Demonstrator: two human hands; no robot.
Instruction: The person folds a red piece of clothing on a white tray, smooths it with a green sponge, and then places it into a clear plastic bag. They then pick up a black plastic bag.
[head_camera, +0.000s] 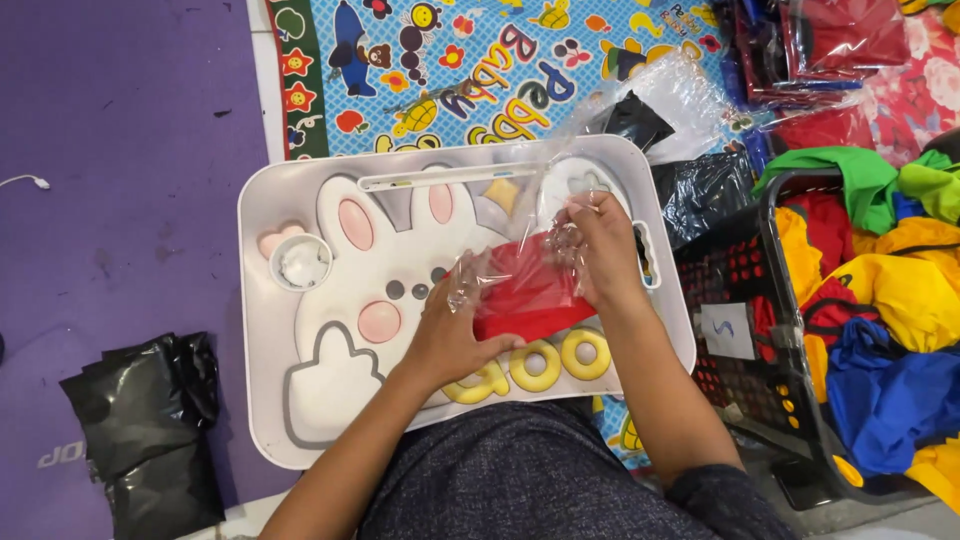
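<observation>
At tray (300, 200) centre, the left hand (450, 335) grips a folded red cloth (525, 290) half inside a clear bag (560, 170); right hand (600, 250) pinches the bag's mouth. Sealing remains. Basket (745, 270) at 3 o'clock.

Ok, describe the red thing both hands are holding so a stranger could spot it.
Find the white lap tray with a rabbit picture. Over its right half, the left hand and right hand hold a folded red item in a clear plastic bag, the only red thing on the tray.
</observation>
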